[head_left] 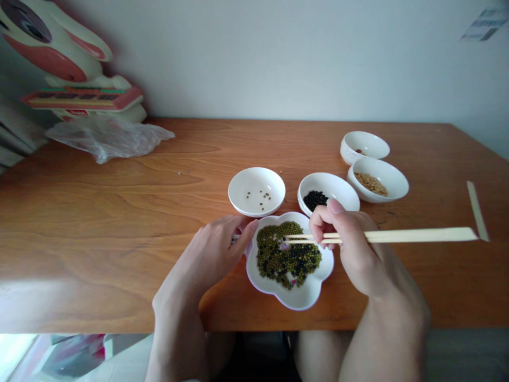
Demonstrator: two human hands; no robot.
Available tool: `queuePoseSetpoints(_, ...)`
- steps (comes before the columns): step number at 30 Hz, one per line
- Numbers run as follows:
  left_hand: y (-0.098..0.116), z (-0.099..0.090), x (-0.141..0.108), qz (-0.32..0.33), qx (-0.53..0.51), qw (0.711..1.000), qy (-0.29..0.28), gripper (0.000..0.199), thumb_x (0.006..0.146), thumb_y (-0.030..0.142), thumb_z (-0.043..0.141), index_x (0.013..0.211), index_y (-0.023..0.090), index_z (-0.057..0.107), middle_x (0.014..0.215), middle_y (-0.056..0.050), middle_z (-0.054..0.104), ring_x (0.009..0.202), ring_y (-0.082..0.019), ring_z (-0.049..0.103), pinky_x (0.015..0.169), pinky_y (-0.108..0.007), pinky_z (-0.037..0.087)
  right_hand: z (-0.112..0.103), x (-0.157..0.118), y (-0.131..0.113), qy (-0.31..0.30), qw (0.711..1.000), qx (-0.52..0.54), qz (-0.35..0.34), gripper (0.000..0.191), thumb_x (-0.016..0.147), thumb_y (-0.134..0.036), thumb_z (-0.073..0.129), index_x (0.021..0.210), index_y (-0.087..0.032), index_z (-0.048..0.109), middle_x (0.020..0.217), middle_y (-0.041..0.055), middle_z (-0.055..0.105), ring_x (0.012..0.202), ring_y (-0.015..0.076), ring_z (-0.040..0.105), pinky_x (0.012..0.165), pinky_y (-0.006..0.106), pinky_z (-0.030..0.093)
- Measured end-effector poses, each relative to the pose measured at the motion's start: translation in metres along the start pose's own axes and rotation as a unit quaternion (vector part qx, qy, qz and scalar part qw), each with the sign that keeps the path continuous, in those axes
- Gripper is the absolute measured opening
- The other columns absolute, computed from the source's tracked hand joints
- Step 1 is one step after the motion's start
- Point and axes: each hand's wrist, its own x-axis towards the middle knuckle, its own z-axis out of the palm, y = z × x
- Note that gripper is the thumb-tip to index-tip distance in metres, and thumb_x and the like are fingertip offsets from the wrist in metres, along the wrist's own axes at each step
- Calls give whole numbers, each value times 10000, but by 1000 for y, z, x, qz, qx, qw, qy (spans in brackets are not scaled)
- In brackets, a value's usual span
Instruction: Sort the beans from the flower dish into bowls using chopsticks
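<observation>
A white flower-shaped dish with a lilac rim holds mixed green beans and black beans. My left hand is closed on its handle at the left side, thumb near the rim. My right hand grips a pair of wooden chopsticks, their tips low over the beans. A dark bean seems to sit at the tips; whether it is pinched I cannot tell. Just behind the dish stands a white bowl with several green beans. Beside it, another bowl holds black beans, partly hidden by my right hand.
At the back right are a bowl of pale yellow beans and a bowl with a few brown bits. A thin pale strip lies at the right. Far left, a plastic bag lies before a toy keyboard.
</observation>
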Motion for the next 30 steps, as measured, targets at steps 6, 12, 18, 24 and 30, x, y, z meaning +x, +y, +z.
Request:
queuePoseSetpoints(6, 0, 1, 0, -7, 15, 1000, -5, 457, 1103, 564, 392, 933, 245, 672, 875, 2, 740, 772, -188, 659, 671, -310, 365, 1, 0, 1, 9, 1000, -8, -5, 656, 1113, -618, 198, 682, -208, 476, 631, -18, 453, 628, 145, 455, 639, 341, 322)
queuePoseSetpoints(12, -1, 0, 0, -4, 7, 1000, -3, 431, 1107, 546, 400, 973, 253, 686, 900, 2, 745, 797, -190, 668, 686, -311, 370, 1, 0, -1, 12, 1000, -5, 0, 664, 1108, -630, 200, 676, -210, 479, 624, -16, 460, 621, 147, 453, 636, 342, 322)
queuePoseSetpoints(18, -1, 1, 0, -1, 4, 1000, 2, 417, 1105, 539, 415, 988, 257, 699, 900, 9, 748, 799, -185, 676, 688, -308, 373, 1, 1, -1, 8, 1000, -9, -7, 652, 1113, -616, 198, 682, -209, 471, 630, -18, 461, 624, 144, 451, 625, 340, 314)
queuePoseSetpoints(24, -1, 1, 0, -4, 4, 1000, 3, 442, 1103, 552, 409, 942, 248, 687, 859, 8, 736, 767, -183, 670, 673, -307, 366, 1, -1, -2, 6, 1000, -9, -7, 646, 1113, -614, 193, 693, -209, 468, 634, -20, 459, 621, 143, 448, 623, 342, 311)
queuePoseSetpoints(30, -1, 0, 0, 0, -4, 1000, -4, 414, 1102, 534, 413, 990, 258, 701, 909, 5, 757, 803, -187, 682, 692, -300, 385, 2, 1, 0, 13, 1000, -9, -1, 653, 1115, -610, 204, 675, -209, 471, 624, -13, 463, 617, 148, 450, 621, 345, 312)
